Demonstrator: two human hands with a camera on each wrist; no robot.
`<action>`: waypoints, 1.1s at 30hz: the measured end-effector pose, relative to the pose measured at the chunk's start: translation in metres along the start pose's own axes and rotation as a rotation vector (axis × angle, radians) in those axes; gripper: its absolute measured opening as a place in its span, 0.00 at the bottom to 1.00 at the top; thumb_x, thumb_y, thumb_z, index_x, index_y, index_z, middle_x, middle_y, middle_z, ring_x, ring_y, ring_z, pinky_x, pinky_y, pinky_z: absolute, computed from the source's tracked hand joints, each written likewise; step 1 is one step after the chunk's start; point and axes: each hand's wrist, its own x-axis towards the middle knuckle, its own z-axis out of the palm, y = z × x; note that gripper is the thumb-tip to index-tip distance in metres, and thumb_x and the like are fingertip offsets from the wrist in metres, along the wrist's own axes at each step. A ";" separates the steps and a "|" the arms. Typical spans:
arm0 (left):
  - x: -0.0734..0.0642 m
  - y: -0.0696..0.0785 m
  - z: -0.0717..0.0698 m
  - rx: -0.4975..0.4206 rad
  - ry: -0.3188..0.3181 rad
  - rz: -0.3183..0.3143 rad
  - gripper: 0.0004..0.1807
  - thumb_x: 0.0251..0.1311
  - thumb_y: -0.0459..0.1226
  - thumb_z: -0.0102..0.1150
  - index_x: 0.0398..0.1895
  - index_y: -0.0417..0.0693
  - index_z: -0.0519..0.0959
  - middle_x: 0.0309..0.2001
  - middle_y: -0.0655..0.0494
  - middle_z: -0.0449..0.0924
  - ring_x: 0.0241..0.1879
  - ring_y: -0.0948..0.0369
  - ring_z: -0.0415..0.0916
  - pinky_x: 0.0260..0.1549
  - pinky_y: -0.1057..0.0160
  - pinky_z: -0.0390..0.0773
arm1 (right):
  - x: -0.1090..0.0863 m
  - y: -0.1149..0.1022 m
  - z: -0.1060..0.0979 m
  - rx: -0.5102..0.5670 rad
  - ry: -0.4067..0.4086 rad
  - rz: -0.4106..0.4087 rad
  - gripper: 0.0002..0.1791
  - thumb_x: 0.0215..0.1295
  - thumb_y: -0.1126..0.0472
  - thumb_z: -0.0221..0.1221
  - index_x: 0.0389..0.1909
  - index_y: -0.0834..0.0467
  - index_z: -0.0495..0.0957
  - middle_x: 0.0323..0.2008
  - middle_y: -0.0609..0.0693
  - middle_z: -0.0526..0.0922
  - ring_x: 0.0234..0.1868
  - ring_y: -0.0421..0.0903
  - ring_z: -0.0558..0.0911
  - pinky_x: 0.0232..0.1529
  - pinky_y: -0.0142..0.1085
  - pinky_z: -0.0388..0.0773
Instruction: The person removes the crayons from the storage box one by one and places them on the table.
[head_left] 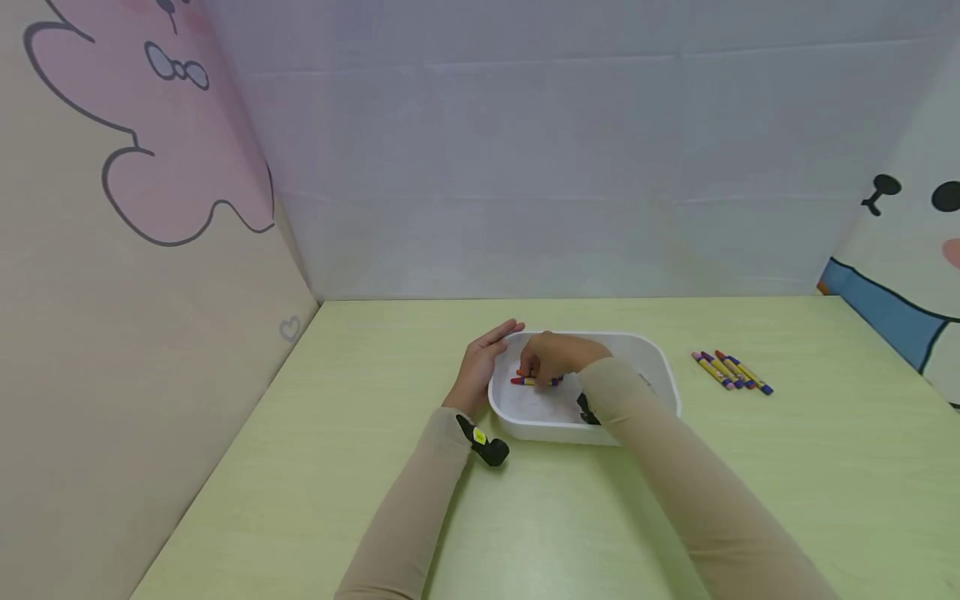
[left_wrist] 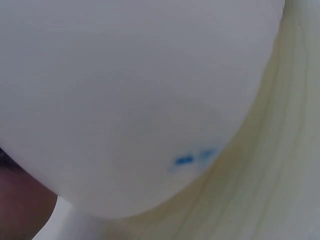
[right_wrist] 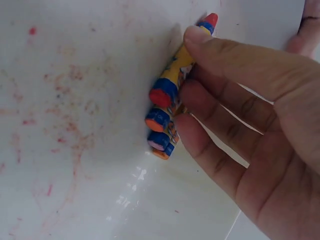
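A white tray [head_left: 558,432] stands on the table. My left hand [head_left: 477,367] holds its fingers straight against the tray's left outer side. In the left wrist view, the tray wall [left_wrist: 125,100] fills most of the picture, with a finger [left_wrist: 25,205] at its edge. Inside the tray, my right hand [head_left: 558,354] pinches wax crayons between thumb and fingertips. In the right wrist view, the thumb presses on a red crayon [right_wrist: 172,72], and an orange crayon [right_wrist: 158,120], a pink crayon [right_wrist: 158,142] and another orange crayon [right_wrist: 163,154] lie bunched beside it.
On the table right of the tray, several crayons [head_left: 731,371] lie side by side at a slant. Coloured specks [right_wrist: 65,95] mark the tray floor. A pale wall [head_left: 487,167] closes off the back, and a printed side wall [head_left: 187,350] stands at the left.
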 end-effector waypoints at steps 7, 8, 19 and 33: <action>0.001 0.004 0.000 0.004 -0.005 0.008 0.23 0.69 0.30 0.42 0.65 0.47 0.72 0.63 0.53 0.75 0.70 0.62 0.60 0.70 0.60 0.61 | 0.000 -0.004 -0.001 -0.052 0.037 -0.012 0.09 0.54 0.69 0.67 0.37 0.57 0.84 0.34 0.47 0.84 0.32 0.40 0.77 0.35 0.29 0.76; 0.001 0.004 0.000 0.009 -0.003 0.009 0.23 0.69 0.30 0.42 0.65 0.47 0.72 0.63 0.53 0.75 0.71 0.62 0.60 0.70 0.60 0.61 | -0.001 -0.004 -0.001 -0.049 0.040 -0.016 0.09 0.54 0.69 0.67 0.37 0.57 0.84 0.34 0.47 0.84 0.31 0.40 0.77 0.34 0.29 0.76; 0.001 -0.002 -0.001 0.038 -0.002 -0.001 0.23 0.69 0.31 0.42 0.67 0.45 0.69 0.63 0.52 0.75 0.71 0.61 0.60 0.70 0.59 0.61 | -0.006 -0.002 0.003 -0.020 0.043 -0.002 0.13 0.53 0.69 0.66 0.40 0.55 0.85 0.36 0.47 0.84 0.27 0.39 0.76 0.28 0.27 0.74; -0.004 0.002 -0.001 0.050 -0.014 -0.013 0.23 0.71 0.31 0.39 0.68 0.44 0.67 0.66 0.50 0.72 0.71 0.59 0.59 0.69 0.57 0.61 | -0.019 0.006 -0.012 0.031 0.059 -0.068 0.13 0.56 0.66 0.65 0.43 0.55 0.86 0.41 0.50 0.87 0.33 0.39 0.82 0.35 0.30 0.81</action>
